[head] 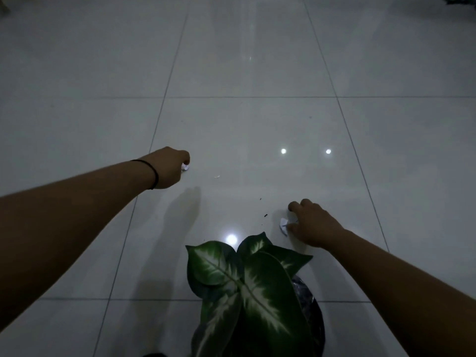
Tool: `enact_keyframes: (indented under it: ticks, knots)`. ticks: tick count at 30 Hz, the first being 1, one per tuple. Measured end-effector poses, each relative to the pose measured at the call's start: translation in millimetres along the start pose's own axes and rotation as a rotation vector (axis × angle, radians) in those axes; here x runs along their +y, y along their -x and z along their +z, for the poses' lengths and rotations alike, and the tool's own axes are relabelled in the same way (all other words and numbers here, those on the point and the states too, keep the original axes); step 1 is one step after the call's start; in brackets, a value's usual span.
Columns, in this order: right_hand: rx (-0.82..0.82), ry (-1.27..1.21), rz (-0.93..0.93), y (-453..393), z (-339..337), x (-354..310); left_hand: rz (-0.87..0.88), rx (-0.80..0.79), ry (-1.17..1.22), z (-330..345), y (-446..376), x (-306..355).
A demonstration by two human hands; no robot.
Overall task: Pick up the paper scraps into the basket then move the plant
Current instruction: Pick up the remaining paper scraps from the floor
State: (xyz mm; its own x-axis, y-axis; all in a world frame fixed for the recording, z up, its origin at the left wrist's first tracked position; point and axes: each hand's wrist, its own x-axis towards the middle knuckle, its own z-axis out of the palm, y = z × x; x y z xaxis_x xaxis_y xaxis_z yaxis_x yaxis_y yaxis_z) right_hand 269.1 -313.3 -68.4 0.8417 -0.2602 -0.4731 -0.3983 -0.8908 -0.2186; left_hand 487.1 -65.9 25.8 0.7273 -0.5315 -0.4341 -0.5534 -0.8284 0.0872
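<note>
My left hand point(168, 167), with a black band on its wrist, reaches over the pale tiled floor and its fingers close on a small white paper scrap point(185, 167). My right hand point(313, 224) is lower right, fingers curled around another crumpled white paper scrap point(284, 224). A tiny pale scrap point(217, 177) lies on the floor between the hands. The plant point(247, 287), with broad green leaves marked white, stands in a dark pot point(313, 313) at the bottom centre, just below my right hand. No basket is in view.
Glossy white floor tiles point(244, 73) stretch ahead with bright light reflections. A few small dark specks point(265, 215) lie near the right hand. A dark object point(461, 0) sits at the top right corner.
</note>
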Motion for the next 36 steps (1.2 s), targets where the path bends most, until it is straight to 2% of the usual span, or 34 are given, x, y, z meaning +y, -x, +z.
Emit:
enact_keyframes:
  ticks: [7, 12, 14, 16, 18, 22, 26, 32, 36]
  knots:
    - [-0.052, -0.073, 0.108, -14, 3, 6, 0.070, -0.055, -0.039, 17, -2, -16]
    - [0.098, -0.113, 0.123, -15, -1, 12, -0.012, -0.093, -0.089, 14, -5, -11]
    - [0.203, -0.070, 0.080, -15, -1, 13, -0.050, -0.100, -0.136, 16, -6, -6]
    - [0.231, -0.017, 0.012, -15, 3, 10, -0.066, -0.112, -0.155, 19, -7, -2]
    - [0.182, 0.001, -0.061, -15, 11, 4, -0.069, -0.104, -0.140, 21, -7, -1]
    - [0.062, 0.002, -0.068, -15, 25, -5, -0.069, -0.028, -0.043, 26, -12, -12]
    - [0.076, 0.103, -0.115, -18, 28, -13, -0.184, -0.045, 0.024, 34, -23, -28]
    - [0.139, -0.089, -0.184, -37, -1, -43, -0.286, 0.012, 0.156, 50, -40, -45]
    - [0.174, -0.249, -0.087, -59, -21, -67, -0.300, 0.040, 0.210, 62, -54, -51]
